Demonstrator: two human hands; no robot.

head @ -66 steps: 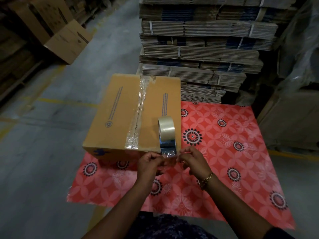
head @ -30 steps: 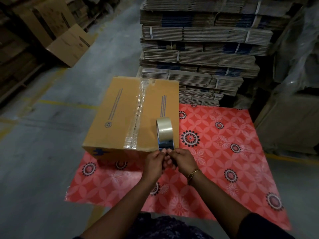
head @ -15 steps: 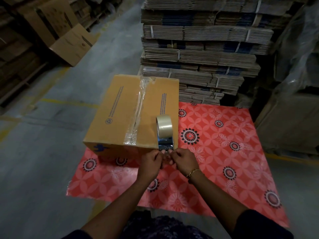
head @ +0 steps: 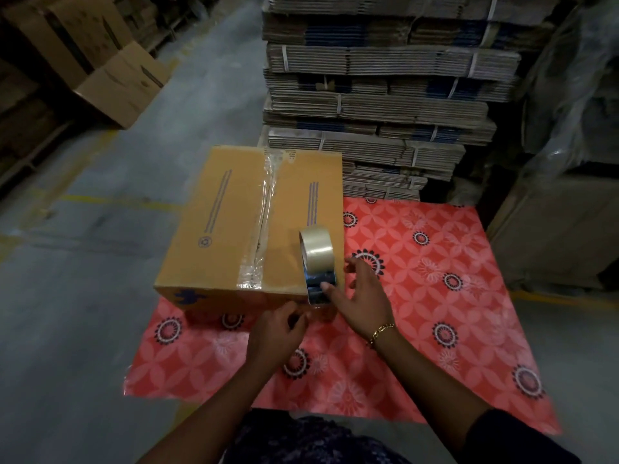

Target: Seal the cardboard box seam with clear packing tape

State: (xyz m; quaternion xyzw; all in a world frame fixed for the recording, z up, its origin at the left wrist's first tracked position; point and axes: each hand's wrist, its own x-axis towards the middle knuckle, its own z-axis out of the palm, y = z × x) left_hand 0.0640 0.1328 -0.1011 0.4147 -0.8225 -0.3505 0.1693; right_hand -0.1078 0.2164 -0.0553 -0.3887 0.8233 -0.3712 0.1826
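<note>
Brown cardboard box point(head: 234, 226) at mat's far-left corner, seam taped. Clear tape roll point(head: 316, 252) upright on top. Right hand point(head: 363, 296) now spread, released; left hand point(head: 279, 333) pinching tape's free end.

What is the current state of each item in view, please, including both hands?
Cardboard box: closed, flaps down, resting on the mat.
Centre seam: already covered by a wrinkled strip of clear tape.
Tape roll: standing on edge on the box, loose end pulled down over the near edge.
Left hand: pinching the tape end.
Right hand: open, fingers spread, thumb against the roll.
Patterned mat: spread flat.
</note>
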